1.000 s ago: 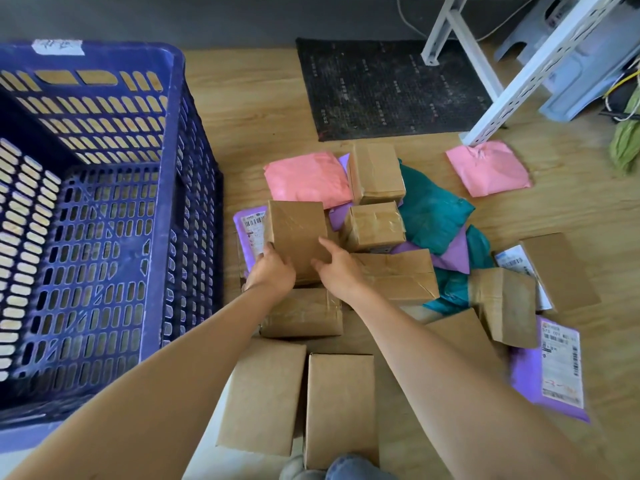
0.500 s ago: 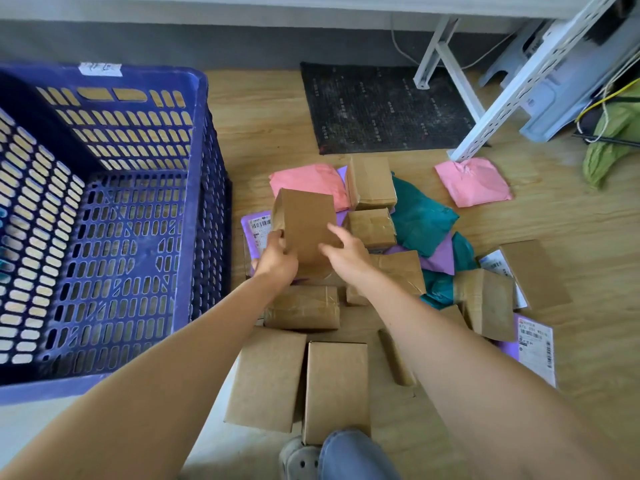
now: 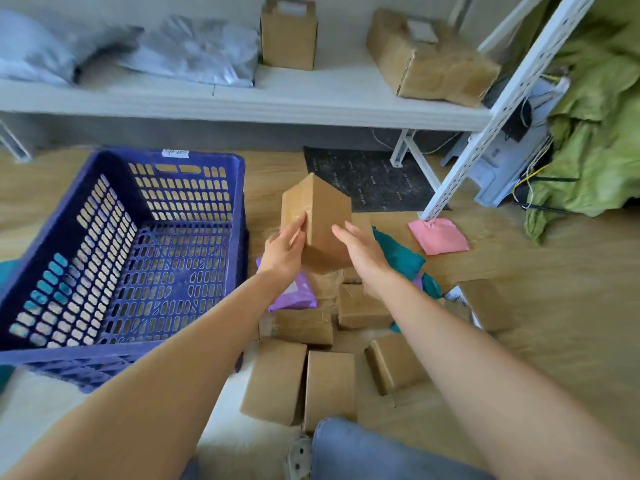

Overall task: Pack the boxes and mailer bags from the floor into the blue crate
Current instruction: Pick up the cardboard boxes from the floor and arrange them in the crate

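I hold a brown cardboard box upright in the air above the pile, just right of the blue crate, which has nothing in it. My left hand presses straight fingers on the box's left face. My right hand lies flat against its right side. Below on the floor are several more boxes, among them one and another near my knee. A purple mailer bag, a teal mailer bag and a pink mailer bag lie there too.
A white shelf above the floor carries grey bags and cardboard boxes. Its slanted leg stands by a black mat. Green fabric is heaped at the right. My jeans-clad knee is at the bottom.
Both hands lifted the box off the pile and raised it upright. My view tilted up, bringing the shelf into sight.
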Demonstrator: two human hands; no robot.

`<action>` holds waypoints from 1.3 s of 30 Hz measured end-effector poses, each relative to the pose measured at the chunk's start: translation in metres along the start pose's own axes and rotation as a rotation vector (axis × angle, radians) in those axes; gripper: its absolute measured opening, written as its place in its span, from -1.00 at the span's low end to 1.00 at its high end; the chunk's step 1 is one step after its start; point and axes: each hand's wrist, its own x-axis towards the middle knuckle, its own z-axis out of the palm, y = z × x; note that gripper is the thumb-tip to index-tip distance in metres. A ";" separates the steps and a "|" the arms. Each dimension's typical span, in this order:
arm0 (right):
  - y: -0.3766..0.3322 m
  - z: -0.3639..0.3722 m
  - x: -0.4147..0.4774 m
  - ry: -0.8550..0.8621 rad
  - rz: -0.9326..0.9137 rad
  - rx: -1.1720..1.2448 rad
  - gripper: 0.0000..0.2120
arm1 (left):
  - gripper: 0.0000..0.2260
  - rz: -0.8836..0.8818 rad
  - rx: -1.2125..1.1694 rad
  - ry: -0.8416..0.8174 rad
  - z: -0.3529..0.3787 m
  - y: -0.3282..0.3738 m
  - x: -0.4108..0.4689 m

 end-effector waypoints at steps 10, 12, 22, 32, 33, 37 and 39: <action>-0.067 0.011 -0.087 -0.028 -0.163 0.035 -0.47 | -0.28 0.076 -0.032 0.155 -0.080 0.067 -0.097; -0.078 0.020 -0.103 -0.047 -0.177 0.030 -0.47 | -0.28 0.029 -0.043 0.188 -0.098 0.070 -0.110; -0.126 0.081 -0.164 -0.182 -0.207 0.075 -0.29 | -0.17 -0.013 -0.406 0.162 -0.178 0.060 -0.163; -0.144 0.135 -0.146 -0.385 -0.198 0.100 -0.47 | -0.26 -0.018 -0.389 0.186 -0.230 0.037 -0.157; -0.143 0.140 -0.142 -0.407 -0.179 0.103 -0.46 | -0.28 -0.023 -0.387 0.181 -0.232 0.032 -0.154; -0.136 0.164 -0.119 -0.434 -0.109 0.125 -0.47 | -0.47 -0.066 -0.391 0.167 -0.239 0.014 -0.137; -0.131 0.177 -0.103 -0.410 -0.118 0.141 -0.56 | -0.55 -0.106 -0.377 0.174 -0.239 0.003 -0.124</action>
